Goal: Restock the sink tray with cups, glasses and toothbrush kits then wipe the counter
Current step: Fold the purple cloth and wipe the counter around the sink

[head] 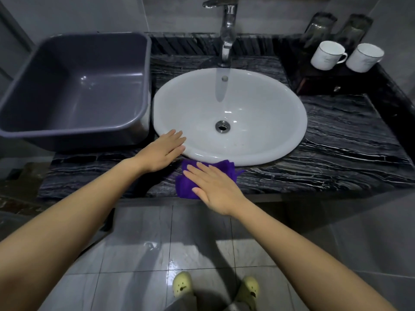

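My right hand (213, 187) lies flat, fingers spread, pressing a purple cloth (186, 187) onto the black marble counter (336, 158) just in front of the white sink (229, 115). My left hand (162, 151) rests flat and empty on the counter, its fingertips touching the sink's front-left rim. At the back right a dark wooden tray (314, 84) holds two white cups (327, 55) (363, 57), with two upturned glasses (318, 28) (354, 28) behind them. No toothbrush kits can be seen.
A large grey plastic tub (76, 90) stands empty on the counter's left end, overhanging the edge. The chrome tap (226, 30) rises behind the sink. Below the counter edge are grey floor tiles and my feet in yellow slippers (183, 286).
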The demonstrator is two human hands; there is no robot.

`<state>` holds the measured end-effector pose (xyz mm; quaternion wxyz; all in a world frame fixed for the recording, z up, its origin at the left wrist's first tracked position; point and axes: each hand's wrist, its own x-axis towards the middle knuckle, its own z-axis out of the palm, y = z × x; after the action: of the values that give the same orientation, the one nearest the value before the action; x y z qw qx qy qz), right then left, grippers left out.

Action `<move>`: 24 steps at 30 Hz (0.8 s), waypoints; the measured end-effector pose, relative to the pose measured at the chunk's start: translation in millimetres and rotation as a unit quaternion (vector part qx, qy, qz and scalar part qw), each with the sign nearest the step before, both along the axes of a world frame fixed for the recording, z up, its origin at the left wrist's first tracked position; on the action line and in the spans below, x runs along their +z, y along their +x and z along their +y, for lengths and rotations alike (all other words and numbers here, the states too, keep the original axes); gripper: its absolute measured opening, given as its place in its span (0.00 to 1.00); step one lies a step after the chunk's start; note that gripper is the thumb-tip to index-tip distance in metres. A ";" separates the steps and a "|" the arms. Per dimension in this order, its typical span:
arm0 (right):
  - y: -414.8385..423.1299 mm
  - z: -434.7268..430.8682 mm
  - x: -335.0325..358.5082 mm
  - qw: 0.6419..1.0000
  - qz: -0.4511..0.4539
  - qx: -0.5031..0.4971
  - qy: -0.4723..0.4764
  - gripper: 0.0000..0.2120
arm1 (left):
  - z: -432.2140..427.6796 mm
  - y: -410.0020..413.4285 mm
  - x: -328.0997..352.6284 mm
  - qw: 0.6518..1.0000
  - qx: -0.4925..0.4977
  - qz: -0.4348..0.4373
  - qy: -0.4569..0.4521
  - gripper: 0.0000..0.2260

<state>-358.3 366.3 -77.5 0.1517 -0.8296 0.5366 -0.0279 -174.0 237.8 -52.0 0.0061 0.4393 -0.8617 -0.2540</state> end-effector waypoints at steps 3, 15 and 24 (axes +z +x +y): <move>-15.6 9.1 0.5 1.000 -0.004 -0.013 -0.002 0.24 | 22.6 -6.5 3.8 0.998 -0.002 0.017 -0.061 0.25; -76.3 31.8 12.5 0.996 -0.084 0.002 0.032 0.30 | 154.9 -33.6 -9.2 0.981 -0.024 0.043 -0.190 0.27; -84.9 30.5 29.6 0.997 -0.031 -0.015 -0.064 0.16 | 141.3 -50.7 -1.8 0.976 0.013 0.060 -0.209 0.10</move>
<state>-443.3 396.8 -47.9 0.1148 -0.8282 0.5411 -0.0899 -224.7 379.1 -53.8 0.1528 0.4230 -0.8881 -0.0945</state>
